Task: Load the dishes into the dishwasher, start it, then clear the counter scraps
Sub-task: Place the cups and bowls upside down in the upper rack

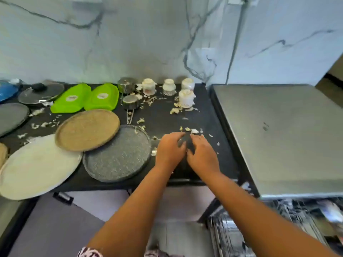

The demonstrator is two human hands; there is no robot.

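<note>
My left hand and my right hand lie palm down side by side on the black counter, fingers bent and cupped toward each other over a dark patch. Pale food scraps lie just beyond the fingertips, and more scraps are scattered further back. I cannot see anything gripped in either hand. A speckled grey plate sits just left of my left hand. The dishwasher's open rack shows at the lower right under its steel top.
On the left stand a woven brown plate, a white plate, two green trays, a dark lid and a grey plate. Upside-down white cups and steel measuring cups stand at the back.
</note>
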